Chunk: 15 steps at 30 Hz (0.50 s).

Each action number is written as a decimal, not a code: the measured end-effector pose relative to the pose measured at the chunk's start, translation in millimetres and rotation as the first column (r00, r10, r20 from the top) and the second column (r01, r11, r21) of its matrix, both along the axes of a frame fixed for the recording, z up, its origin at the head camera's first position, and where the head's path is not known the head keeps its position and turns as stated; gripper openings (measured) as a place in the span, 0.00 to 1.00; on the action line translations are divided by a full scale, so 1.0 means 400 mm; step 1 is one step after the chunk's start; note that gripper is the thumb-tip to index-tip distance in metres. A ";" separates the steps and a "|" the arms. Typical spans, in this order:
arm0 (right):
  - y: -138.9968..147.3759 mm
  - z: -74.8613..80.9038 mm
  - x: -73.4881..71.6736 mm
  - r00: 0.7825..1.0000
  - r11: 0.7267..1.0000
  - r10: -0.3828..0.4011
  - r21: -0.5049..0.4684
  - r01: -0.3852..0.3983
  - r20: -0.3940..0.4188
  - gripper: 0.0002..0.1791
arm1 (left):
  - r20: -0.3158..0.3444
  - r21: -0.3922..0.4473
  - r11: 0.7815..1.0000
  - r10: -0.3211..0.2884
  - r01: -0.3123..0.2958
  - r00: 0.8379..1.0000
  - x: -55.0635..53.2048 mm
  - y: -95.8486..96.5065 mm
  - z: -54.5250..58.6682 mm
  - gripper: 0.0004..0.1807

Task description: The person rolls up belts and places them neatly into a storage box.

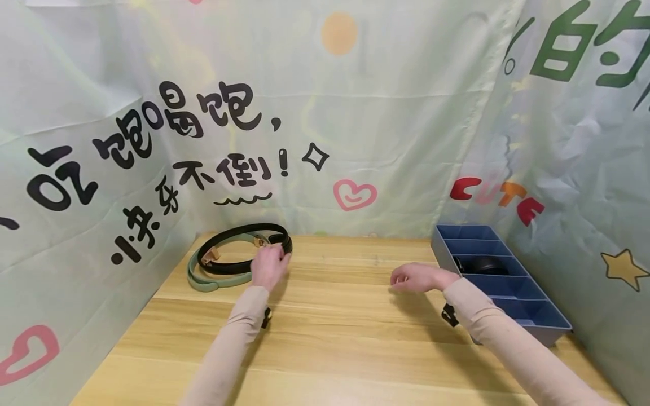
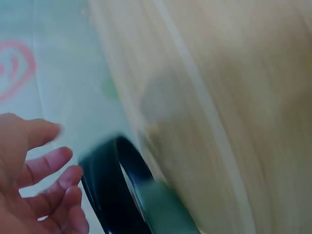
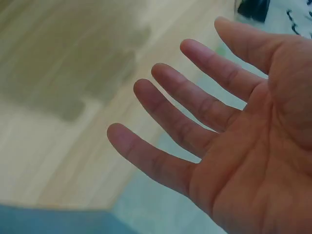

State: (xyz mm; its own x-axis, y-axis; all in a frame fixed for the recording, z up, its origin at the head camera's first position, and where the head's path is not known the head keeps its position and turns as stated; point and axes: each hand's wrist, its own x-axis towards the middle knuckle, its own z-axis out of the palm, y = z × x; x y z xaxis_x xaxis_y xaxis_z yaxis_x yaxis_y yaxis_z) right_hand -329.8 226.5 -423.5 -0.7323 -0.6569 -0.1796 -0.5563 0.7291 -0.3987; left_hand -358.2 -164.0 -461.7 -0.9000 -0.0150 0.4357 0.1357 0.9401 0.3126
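At the left back of the table, a black belt (image 1: 236, 268) and a pale green belt (image 1: 205, 285) lie in overlapping loops, with gold-coloured buckles showing. My left hand (image 1: 270, 264) is over their right side. In the left wrist view, its fingertips (image 2: 73, 176) are right at the edge of the black belt (image 2: 109, 187), thumb apart and fingers loosely bent. The right hand (image 1: 417, 277) hovers over the table beside the blue box, holding nothing. Its spread fingers and palm (image 3: 253, 161) show in the right wrist view.
A blue box (image 1: 550, 316) with several compartments stands at the right. One compartment contains a coiled black belt-like strap (image 1: 487, 265). Printed cloth walls (image 1: 396, 141) enclose the back and sides of the wooden table (image 1: 330, 349).
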 end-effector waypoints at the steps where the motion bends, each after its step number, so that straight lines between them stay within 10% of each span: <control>1: -0.015 -0.005 0.002 1.000 1.000 -0.003 0.001 0.003 0.001 0.09 | 0.003 0.020 0.999 0.027 -0.027 1.000 -0.004 -0.025 0.003 0.17; 10: -0.125 -0.065 0.007 0.989 0.997 0.018 -0.066 -0.028 -0.149 0.08 | 0.208 0.031 0.957 0.277 -0.289 0.938 -0.008 -0.228 0.030 0.28; 15: -0.184 -0.095 -0.002 0.981 0.998 -0.021 -0.070 0.007 -0.193 0.13 | 0.303 0.096 0.934 0.302 -0.344 0.904 0.004 -0.307 0.038 0.29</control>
